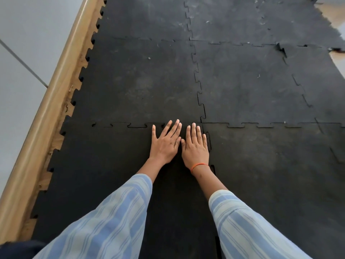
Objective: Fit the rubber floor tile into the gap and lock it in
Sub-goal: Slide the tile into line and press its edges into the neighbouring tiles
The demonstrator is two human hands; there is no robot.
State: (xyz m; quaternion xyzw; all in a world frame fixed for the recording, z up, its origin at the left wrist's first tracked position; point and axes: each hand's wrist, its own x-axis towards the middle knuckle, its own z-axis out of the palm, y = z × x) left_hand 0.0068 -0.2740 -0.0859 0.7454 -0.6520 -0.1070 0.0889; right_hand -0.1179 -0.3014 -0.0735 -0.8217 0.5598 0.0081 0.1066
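Head view of a floor covered with black interlocking rubber tiles. The rubber floor tile (104,165) being fitted lies flat in the near-left part of the floor, bounded by a neighbouring tile (141,79) beyond it and another tile (270,161) to its right. The left hand (165,144) and right hand (195,146) rest palm-down, side by side, thumbs nearly touching, on the far right corner of this tile; each grip is flat and spread, with the fingers extended and nothing grasped. The fingertips reach the far seam (136,125), where several puzzle-shaped teeth show dark, open outlines to the left of the hands. The right seam (210,141) runs just beside the right hand's little finger. An orange thread (198,166) circles the right wrist. Striped blue sleeves (115,217) cover both forearms. A wooden skirting board (46,101) borders the tiles' toothed left edge.
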